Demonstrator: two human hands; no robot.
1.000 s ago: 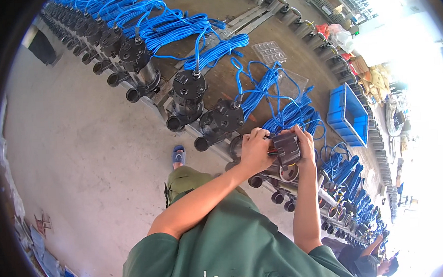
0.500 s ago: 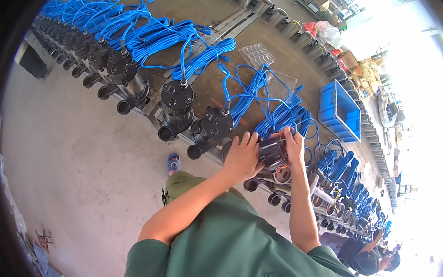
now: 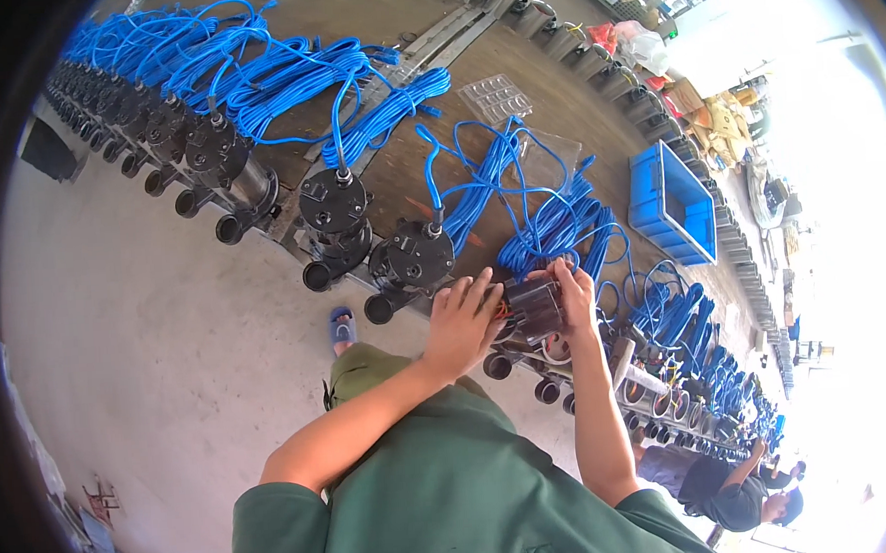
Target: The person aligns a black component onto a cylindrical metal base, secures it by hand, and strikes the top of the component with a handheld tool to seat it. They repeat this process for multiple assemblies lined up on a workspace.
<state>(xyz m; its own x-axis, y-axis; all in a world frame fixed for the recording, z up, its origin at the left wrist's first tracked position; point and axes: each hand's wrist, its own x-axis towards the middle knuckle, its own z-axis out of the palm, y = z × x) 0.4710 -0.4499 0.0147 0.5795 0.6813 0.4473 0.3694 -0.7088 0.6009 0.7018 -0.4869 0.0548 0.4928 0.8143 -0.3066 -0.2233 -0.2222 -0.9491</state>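
A black cylindrical pump cover (image 3: 537,310) lies tilted on its side between my two hands. My right hand (image 3: 574,298) grips its right end, fingers over the top. At its left end my left hand (image 3: 462,326) curls its fingers around a small bunch of orange wires (image 3: 502,311); its thumb is mostly hidden. Just left of my hands stands a black pump (image 3: 414,255) with a blue cable rising from its top. Another pump (image 3: 334,204) stands beside it. Behind the cover lies a coiled blue cable (image 3: 551,233).
A blue crate (image 3: 672,204) stands on the far right of the bench (image 3: 399,194). A clear plastic tray (image 3: 495,100) lies toward the back. Pumps with coiled cables line the near edge to both sides. At lower right a co-worker (image 3: 730,492) bends over the row.
My left hand has shifted left, away from the cover, and orange wires now show between them. The cover stays in my right hand and has moved slightly left.
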